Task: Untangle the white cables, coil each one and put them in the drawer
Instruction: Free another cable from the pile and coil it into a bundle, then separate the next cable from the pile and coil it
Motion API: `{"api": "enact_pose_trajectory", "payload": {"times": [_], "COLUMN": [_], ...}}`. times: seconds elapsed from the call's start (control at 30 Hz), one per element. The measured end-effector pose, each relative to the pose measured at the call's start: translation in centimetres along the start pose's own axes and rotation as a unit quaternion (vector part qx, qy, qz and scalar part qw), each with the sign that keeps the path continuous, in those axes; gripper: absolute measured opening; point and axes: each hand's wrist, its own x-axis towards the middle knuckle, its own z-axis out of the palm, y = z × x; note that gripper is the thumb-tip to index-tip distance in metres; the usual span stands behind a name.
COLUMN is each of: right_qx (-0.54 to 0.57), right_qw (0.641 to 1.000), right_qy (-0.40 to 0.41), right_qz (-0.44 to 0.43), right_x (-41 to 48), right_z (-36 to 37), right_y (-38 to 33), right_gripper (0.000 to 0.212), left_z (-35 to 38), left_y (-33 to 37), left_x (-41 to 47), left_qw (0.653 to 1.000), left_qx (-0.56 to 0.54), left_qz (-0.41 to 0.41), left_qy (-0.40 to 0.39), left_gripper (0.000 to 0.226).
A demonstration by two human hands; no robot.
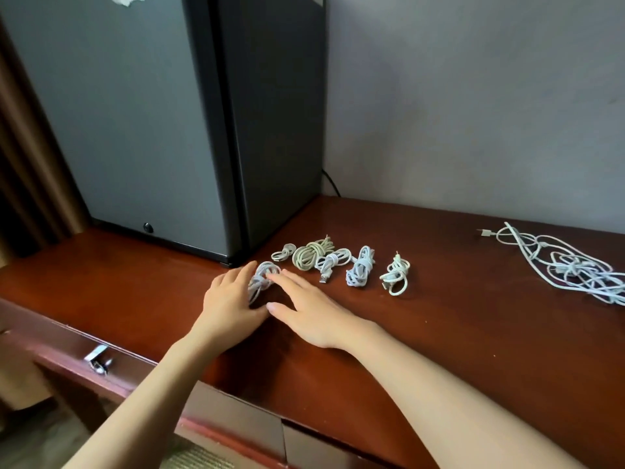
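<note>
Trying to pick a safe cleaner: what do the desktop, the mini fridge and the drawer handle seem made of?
Desktop: wood or wood veneer under reddish-brown lacquer, judging by its glossy reflections. Mini fridge: probably painted metal, with a matte grey door and a darker side panel. Drawer handle: likely polished metal, given its bright silvery shine.

**One head-worn view, angled down across the desk**

I work from a single wide-angle camera on the person's head. It faces forward and down over the reddish wooden desktop (pixel 456 333). It sits close: the left forearm (pixel 152 384) and right forearm (pixel 439 384) enter from the bottom edge. The grey mini fridge (pixel 135 130) fills the upper left, the wall (pixel 473 96) the upper right, and the drawer front (pixel 61 348) the lower left.
</note>
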Motion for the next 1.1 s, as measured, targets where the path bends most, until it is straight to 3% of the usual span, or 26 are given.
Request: {"api": "enact_pose_trajectory", "payload": {"times": [0.27, 0.47, 0.57, 0.7, 0.77, 0.93, 1.03, 1.1], "right_qx": [-0.019, -0.054, -0.113, -0.206, -0.264, -0.355, -0.319, -0.291], "right_qw": [0.995, 0.970, 0.936, 0.863, 0.832, 0.797, 0.807, 0.827], "right_qy": [0.091, 0.235, 0.318, 0.425, 0.431, 0.333, 0.305, 0.324], "right_qz": [-0.042, 0.023, 0.097, 0.178, 0.230, 0.357, 0.392, 0.356], "right_x": [-5.0, -14.1, -17.7, -20.3, -20.7, -21.6, -22.1, -22.3], "right_z": [-6.2, -11.8, -14.5, -17.5, -17.8, -17.8, -18.2, -18.3], "right_y": [1.5, 7.8, 11.9, 15.9, 17.4, 19.4, 19.5, 19.2], "right_gripper": [0.033, 0.016, 0.015, 0.014, 0.016, 0.039, 0.025, 0.018], "left_z": [0.8, 5.1, 8.3, 12.1, 13.7, 16.1, 16.2, 16.0], "left_y": [9.5, 18.6, 22.6, 26.8, 28.2, 28.8, 28.2, 27.8], "left_x": [-0.2, -0.2, -0.5, -0.9, -0.9, -0.5, -0.5, -0.8], "left_qw": [0.989, 0.971, 0.960, 0.950, 0.947, 0.940, 0.938, 0.937], "left_qx": [0.029, -0.036, -0.099, -0.151, -0.173, -0.190, -0.188, -0.190], "left_qz": [0.136, 0.231, 0.253, 0.269, 0.268, 0.276, 0.285, 0.287], "left_qy": [0.043, 0.050, 0.060, 0.055, 0.051, 0.059, 0.058, 0.056], "left_gripper": [0.062, 0.047, 0.039, 0.038, 0.034, 0.026, 0.026, 0.024]}}
